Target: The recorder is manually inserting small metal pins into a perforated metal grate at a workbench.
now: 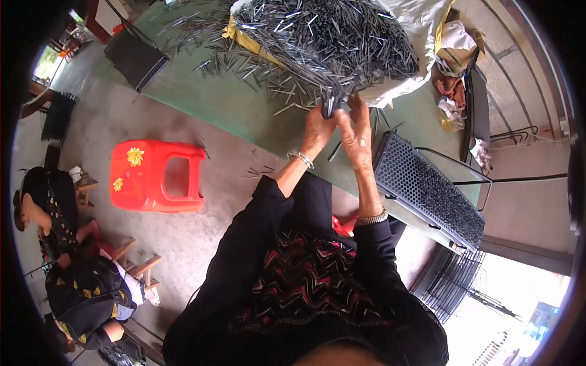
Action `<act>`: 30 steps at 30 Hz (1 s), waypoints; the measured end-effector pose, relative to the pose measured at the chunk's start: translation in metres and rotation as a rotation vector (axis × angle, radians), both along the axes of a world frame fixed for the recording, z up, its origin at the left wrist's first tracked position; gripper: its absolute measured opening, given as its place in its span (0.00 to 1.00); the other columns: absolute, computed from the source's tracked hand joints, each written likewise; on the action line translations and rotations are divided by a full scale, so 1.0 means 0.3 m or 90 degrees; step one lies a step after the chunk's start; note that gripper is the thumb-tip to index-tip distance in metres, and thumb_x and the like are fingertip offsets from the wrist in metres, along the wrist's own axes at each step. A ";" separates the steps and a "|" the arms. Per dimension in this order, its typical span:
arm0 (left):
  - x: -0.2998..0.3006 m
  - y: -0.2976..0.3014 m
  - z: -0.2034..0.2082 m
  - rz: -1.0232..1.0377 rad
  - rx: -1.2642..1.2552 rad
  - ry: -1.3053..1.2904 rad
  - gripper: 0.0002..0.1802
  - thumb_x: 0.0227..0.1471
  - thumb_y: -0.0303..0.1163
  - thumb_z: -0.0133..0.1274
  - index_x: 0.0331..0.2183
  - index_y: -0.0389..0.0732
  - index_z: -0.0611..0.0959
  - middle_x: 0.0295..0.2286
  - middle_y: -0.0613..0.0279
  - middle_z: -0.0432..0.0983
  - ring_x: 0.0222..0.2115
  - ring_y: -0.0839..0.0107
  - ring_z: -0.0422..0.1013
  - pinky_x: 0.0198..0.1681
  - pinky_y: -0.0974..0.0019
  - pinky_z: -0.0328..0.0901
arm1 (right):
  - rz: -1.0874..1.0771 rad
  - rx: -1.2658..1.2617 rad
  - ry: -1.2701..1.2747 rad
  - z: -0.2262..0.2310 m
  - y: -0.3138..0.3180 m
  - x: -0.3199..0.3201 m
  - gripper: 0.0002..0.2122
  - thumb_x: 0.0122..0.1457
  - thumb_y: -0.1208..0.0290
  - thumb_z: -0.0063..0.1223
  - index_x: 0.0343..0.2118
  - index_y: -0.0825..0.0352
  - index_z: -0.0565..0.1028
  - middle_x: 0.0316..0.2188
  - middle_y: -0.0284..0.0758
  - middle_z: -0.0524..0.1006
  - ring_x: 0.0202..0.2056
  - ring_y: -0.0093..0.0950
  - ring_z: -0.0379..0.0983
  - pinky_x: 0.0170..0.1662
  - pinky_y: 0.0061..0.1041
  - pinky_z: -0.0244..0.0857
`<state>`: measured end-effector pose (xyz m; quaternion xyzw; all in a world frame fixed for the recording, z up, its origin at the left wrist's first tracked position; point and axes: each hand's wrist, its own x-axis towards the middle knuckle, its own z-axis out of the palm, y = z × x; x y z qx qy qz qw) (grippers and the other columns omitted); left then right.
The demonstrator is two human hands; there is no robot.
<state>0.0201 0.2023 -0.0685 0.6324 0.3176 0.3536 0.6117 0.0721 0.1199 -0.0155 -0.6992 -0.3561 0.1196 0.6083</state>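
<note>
My left hand [317, 129] is closed round a small bundle of thin dark strips [331, 102] that stands up from its fingers. My right hand [356, 133] is beside it with fingers stretched out, its thumb close to the bundle; whether it touches cannot be told. Just beyond both hands lies a big heap of loose dark strips [342, 36] on an opened white sack [421, 18] with a yellow edge. More strips [244, 70] are scattered on the green tabletop [207, 100] to the left. On the right, a black rack with many round holes [421, 177] is partly filled at its far end.
A red plastic stool [137, 177] with yellow flowers stands on the floor at left. A black rack [135, 58] sits at the table's left end. Two people [91, 299] are at lower left near wooden stools. Black wire racks [448, 283] lie at lower right.
</note>
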 end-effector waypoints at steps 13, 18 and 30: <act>-0.015 -0.122 -0.041 -0.114 0.051 -0.109 0.14 0.55 0.30 0.50 0.44 0.38 0.74 0.35 0.64 0.74 0.35 0.77 0.69 0.39 0.72 0.65 | -0.120 0.113 0.137 -0.073 0.039 -0.069 0.16 0.56 0.73 0.53 0.47 0.68 0.69 0.33 0.32 0.75 0.35 0.20 0.69 0.41 0.20 0.64; -0.013 -0.103 -0.021 -0.114 0.101 -0.069 0.20 0.51 0.32 0.54 0.45 0.39 0.72 0.34 0.55 0.75 0.33 0.69 0.73 0.37 0.66 0.67 | -0.062 0.145 0.242 -0.051 0.037 -0.043 0.15 0.56 0.74 0.54 0.47 0.65 0.70 0.32 0.29 0.74 0.34 0.17 0.67 0.41 0.18 0.62; -0.024 -0.117 -0.016 -0.075 0.091 -0.112 0.13 0.52 0.30 0.53 0.41 0.38 0.75 0.33 0.57 0.77 0.35 0.71 0.74 0.38 0.67 0.67 | -0.082 0.117 0.204 -0.027 0.030 -0.071 0.11 0.58 0.71 0.52 0.43 0.67 0.72 0.30 0.30 0.73 0.33 0.18 0.66 0.41 0.18 0.62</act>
